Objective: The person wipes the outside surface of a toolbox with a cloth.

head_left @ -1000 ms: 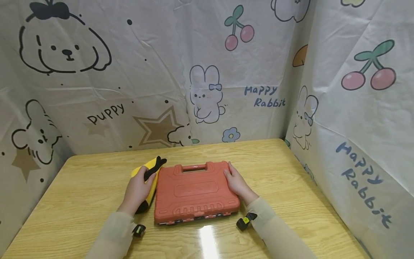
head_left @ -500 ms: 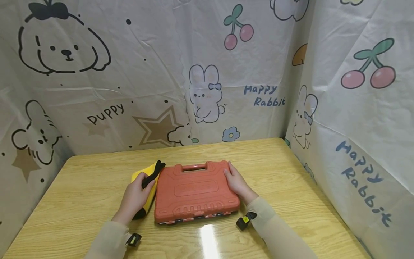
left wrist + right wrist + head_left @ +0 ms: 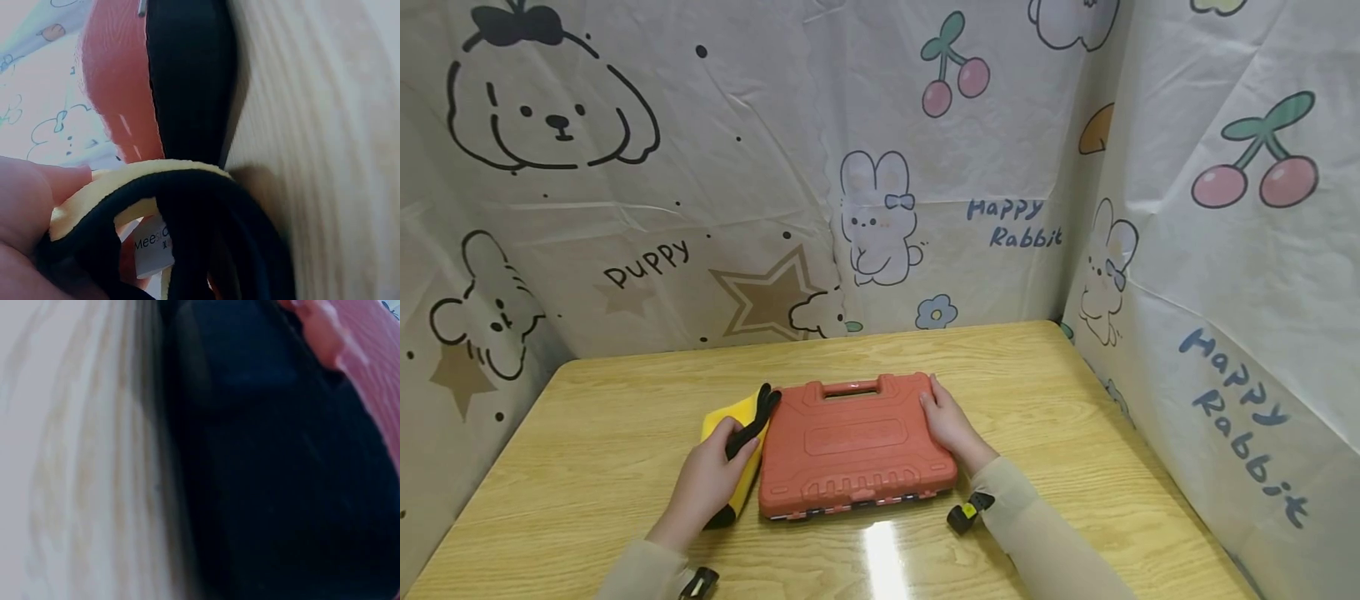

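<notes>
A red plastic tool case point(image 3: 856, 442) with a carry handle lies flat on the wooden table, its dark underside showing in both wrist views. My right hand point(image 3: 951, 423) holds the case's right edge, thumb on top; its other fingers are mostly hidden. Along the left side of the case is a yellow cloth pouch point(image 3: 730, 410) with black trim and black straps point(image 3: 754, 423). My left hand point(image 3: 703, 479) grips the pouch between thumb and fingers. In the left wrist view the pouch's black-edged opening point(image 3: 169, 181) faces the camera, and a white label point(image 3: 153, 247) shows inside.
The light wooden table point(image 3: 1037, 392) extends around the case on all sides. White cloth point(image 3: 1000, 275) printed with cartoon animals hangs behind the table and along its left and right sides.
My left hand has drawn back toward the front left, and the pouch and its straps have shifted toward me along the case's side. The right hand and the case have stayed put.
</notes>
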Tool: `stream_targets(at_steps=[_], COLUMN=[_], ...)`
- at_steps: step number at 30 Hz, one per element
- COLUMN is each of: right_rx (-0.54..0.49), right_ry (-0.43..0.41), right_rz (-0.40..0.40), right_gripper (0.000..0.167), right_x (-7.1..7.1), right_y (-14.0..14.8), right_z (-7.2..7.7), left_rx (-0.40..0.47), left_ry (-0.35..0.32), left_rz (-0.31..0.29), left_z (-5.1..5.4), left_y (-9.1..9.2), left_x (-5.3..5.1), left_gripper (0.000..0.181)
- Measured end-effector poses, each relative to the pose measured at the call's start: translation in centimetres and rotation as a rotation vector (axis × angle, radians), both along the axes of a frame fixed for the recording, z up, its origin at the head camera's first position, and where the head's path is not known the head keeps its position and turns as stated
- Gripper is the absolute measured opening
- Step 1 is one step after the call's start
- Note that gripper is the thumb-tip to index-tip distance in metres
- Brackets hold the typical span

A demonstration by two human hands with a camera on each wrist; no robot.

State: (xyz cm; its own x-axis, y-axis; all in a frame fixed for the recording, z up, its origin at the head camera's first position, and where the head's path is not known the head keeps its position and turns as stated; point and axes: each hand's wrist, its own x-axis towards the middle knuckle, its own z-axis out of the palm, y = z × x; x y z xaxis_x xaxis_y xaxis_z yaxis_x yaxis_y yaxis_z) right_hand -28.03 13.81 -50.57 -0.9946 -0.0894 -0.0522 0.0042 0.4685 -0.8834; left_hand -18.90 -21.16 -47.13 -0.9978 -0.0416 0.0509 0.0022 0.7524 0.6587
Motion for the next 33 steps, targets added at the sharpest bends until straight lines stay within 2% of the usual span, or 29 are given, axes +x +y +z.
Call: stream_targets(at_steps=[10, 26, 33], right_rx=[-0.008, -0.008, -0.012], right_ry=[-0.014, -0.026, -0.023], right_rz=[-0.004, -0.012, -0.008], right_gripper=[0.059, 0.06, 0.06], right_x=[0.1, 0.1, 0.0], right_y=[-0.1, 0.0, 0.0], right_z=[0.0, 0.0, 0.1], left_rx=[-0.044, -0.117, -0.107], left_ry=[-0.02, -0.081, -0.14], left_rz=[-0.021, -0.115, -0.145], left_z=[0.1, 1.3, 1.8], left_y=[0.0, 0.1, -0.1], left_x=[1.7, 3.7, 4.6], left_gripper=[0.021, 0.02, 0.023])
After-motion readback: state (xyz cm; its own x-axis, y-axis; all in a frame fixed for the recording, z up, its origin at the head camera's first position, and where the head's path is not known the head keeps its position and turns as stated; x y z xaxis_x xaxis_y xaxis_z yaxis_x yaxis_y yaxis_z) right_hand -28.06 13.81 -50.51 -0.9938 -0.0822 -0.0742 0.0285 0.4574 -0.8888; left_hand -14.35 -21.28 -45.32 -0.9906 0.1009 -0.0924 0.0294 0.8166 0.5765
